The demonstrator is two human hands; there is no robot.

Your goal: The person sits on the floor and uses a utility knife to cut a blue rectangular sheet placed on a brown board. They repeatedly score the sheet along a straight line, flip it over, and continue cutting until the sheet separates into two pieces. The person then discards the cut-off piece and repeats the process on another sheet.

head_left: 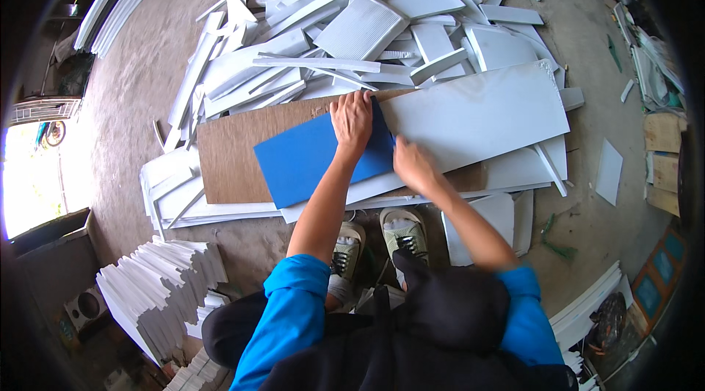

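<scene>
A flat blue board [294, 160] lies aslant over a long white sheet [485, 112] and a brown wooden board [228, 160]. My left hand [351, 123] presses down on the blue board, its fingers bent over the far edge. By the board's right edge, my right hand [417, 167] is closed and smeared by motion. A small dark blue bit shows at its fingers, but what it holds is too hidden to name.
Beyond the boards spreads a heap of white offcuts [294, 53]. A stack of white strips [158, 288] stands at my lower left. My shoes [404, 229] are just before the boards. A loose white piece [609, 172] lies on the floor at right.
</scene>
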